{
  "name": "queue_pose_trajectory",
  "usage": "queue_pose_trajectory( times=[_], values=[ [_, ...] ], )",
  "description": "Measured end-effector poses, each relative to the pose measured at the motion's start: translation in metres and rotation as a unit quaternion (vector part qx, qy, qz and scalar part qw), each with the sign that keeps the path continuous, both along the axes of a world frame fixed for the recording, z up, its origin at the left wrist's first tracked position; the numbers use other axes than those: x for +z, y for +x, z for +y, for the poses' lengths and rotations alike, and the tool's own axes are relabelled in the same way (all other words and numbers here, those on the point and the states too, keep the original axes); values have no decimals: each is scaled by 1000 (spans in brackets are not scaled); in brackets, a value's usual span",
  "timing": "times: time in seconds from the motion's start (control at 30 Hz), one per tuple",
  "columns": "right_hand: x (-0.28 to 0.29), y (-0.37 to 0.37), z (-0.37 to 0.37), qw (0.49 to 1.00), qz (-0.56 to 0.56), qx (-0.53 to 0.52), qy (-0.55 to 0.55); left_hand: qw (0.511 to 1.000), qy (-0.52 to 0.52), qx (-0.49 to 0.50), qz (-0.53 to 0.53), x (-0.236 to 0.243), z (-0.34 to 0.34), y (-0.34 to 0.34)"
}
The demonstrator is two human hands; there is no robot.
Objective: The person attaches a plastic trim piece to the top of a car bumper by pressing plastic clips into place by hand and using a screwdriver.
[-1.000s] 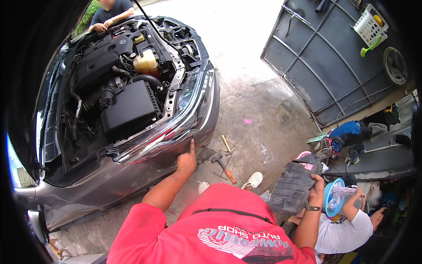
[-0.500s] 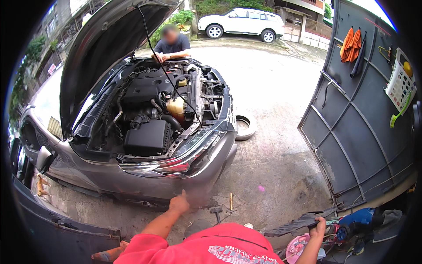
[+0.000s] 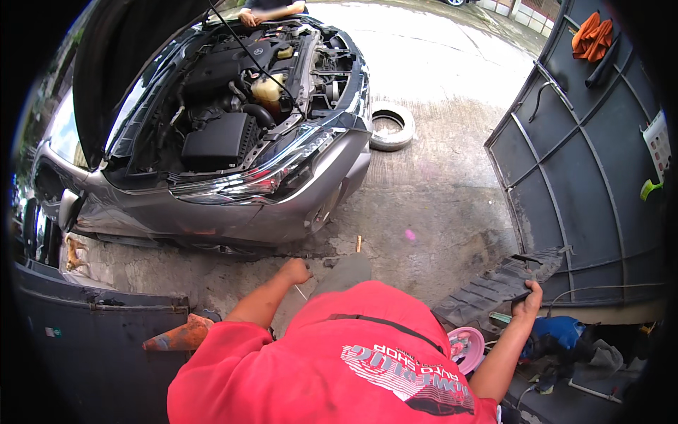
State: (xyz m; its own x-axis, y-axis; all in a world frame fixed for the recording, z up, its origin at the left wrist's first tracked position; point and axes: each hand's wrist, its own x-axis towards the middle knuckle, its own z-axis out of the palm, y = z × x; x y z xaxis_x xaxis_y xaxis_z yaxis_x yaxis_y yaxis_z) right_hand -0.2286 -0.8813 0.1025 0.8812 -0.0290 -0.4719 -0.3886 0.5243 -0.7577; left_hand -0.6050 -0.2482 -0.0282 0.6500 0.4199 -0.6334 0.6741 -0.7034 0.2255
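Note:
My left hand point(image 3: 293, 271) is closed, low in front of the car's front corner. A thin light-coloured rod point(image 3: 301, 292) sticks out below its fingers; what kind of tool it is, I cannot make out. Out to the right, my right hand point(image 3: 527, 299) grips the edge of a long black ribbed plastic panel point(image 3: 487, 288), held tilted beside the metal gate. Ahead stands a grey car point(image 3: 240, 220) with its hood point(image 3: 106, 78) propped up and the engine bay showing. A wooden tool handle point(image 3: 359, 244) lies on the ground past my knee.
A tire point(image 3: 393, 127) lies by the car's front. On the right rise a dark metal gate point(image 3: 572, 155), a pink basin point(image 3: 472, 346) and a blue machine point(image 3: 554, 338). An orange cone point(image 3: 176, 335) lies at left, near a dog point(image 3: 75, 253). Another person's hands point(image 3: 248, 18) rest on the car.
The view has tipped downward and the car sits higher in it. My left hand has drawn back from the bumper. My right hand has raised the black panel outward.

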Motion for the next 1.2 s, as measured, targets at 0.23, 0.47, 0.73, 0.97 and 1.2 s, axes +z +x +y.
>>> queue_pose_trajectory(
  times=[0.23,0.47,0.73,0.97,1.2],
  values=[
    [-11,22,-6,999,-1,-28,-31,998,-18,6,-61,26,9,54],
    [-5,95,93,991,-68,-52,-101,938,-243,36,-245,131,-30,178],
    [63,192,299,967,-203,9,-153,832,-431,-84,-340,265,-33,323],
    [147,232,509,922,-321,149,-154,862,-258,-230,-370,296,38,439],
    [152,271,625,796,-466,226,-315,915,-118,-113,-368,305,95,497]
  ],
)
